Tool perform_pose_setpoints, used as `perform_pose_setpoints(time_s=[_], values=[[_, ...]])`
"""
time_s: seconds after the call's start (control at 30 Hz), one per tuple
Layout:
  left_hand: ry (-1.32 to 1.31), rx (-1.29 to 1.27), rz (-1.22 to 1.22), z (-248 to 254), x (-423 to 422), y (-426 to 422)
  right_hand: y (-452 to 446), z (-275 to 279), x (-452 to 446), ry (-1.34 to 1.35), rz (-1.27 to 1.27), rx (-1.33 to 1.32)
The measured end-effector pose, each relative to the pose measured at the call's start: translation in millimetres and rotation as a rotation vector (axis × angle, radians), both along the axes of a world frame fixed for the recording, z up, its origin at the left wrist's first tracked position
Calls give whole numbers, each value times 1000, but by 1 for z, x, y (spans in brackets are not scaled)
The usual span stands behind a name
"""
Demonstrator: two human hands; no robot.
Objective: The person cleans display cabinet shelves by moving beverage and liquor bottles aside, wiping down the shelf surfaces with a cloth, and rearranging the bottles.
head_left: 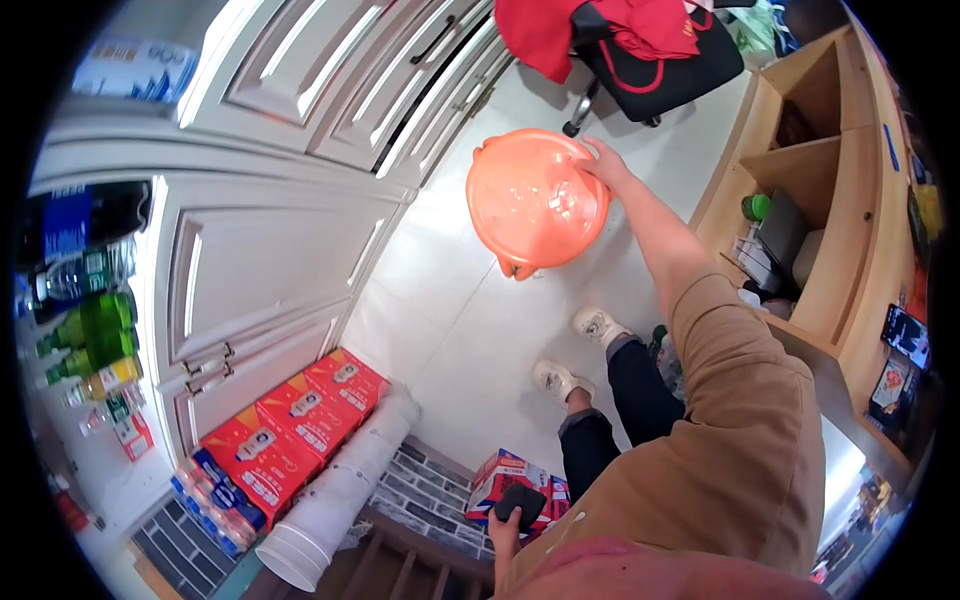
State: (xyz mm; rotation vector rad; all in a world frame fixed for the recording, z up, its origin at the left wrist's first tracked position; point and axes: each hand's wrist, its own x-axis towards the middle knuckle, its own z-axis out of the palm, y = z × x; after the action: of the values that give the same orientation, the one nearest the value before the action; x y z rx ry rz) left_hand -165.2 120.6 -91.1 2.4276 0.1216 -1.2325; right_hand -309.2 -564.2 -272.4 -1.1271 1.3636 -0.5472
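Right hand (606,166) clamped on orange basin (530,205) at its rim, left hand (504,530) gripping dark object (521,505)

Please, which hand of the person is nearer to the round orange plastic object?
Right. The right hand grips the edge of the round orange plastic object; the left hand is well apart from it, low in the picture, holding a dark object.

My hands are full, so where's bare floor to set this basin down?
Bare floor lies between the basin, red cartons and shoes, plus between the chair and wooden shelf. It's crowded where stacked cups adjoin the cartons.
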Motion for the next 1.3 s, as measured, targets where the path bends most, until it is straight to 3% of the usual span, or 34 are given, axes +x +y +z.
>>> perform_pose_setpoints(time_s=[0.03,0.13,0.17,0.23,0.27,0.3,0.33,0.4,0.53,0.57,0.67,0.73,0.8,0.83,0.87,0.93,1.0,1.1,1.17,1.27,1.3], values=[[-1,11,-39,-3,1,-2,-8,12,-6,-24,-52,-32],[48,-68,4,14,6,-44,-14,-28,-24,546,140,-770],[9,-82,-44,15,9,-53,0,-7,-28,514,50,-628],[-72,-110,-148,16,19,-63,32,-38,-47,514,-34,-528],[-92,-96,-190,24,22,-75,56,-16,-57,393,-50,-557],[-114,-84,-232,36,23,-95,82,33,-74,541,205,-179],[-138,-71,-277,47,25,-109,106,-9,-94,602,197,-111],[-142,-114,-278,55,31,-125,144,-34,-135,606,290,-35],[-196,-155,-430,25,68,-121,172,71,-182,673,171,102],[-96,-301,-287,5,80,-113,178,84,-196,683,129,157],[-54,-287,-482,-5,126,-146,178,106,-230,663,-111,70],[-121,-333,-558,-6,155,-183,174,122,-249,738,-74,-185],[-179,-377,-618,-4,169,-215,167,201,-251,642,-136,-307],[-253,-291,-614,6,171,-238,163,225,-256,576,-151,-531],[-251,-366,-607,6,177,-256,158,244,-263,505,-160,-762],[-253,-509,-569,3,189,-287,141,282,-287,684,-29,-846],[-216,-525,-637,23,188,-321,126,311,-311,979,-36,-874],[-205,-566,-654,44,171,-362,90,345,-353,1203,-246,-608],[-133,-643,-593,52,159,-381,63,344,-385,1304,-372,-489],[-441,-507,-695,63,152,-397,56,321,-419,1359,-429,-332],[-378,-657,-579,60,152,-399,53,315,-426,1333,-419,-285]])
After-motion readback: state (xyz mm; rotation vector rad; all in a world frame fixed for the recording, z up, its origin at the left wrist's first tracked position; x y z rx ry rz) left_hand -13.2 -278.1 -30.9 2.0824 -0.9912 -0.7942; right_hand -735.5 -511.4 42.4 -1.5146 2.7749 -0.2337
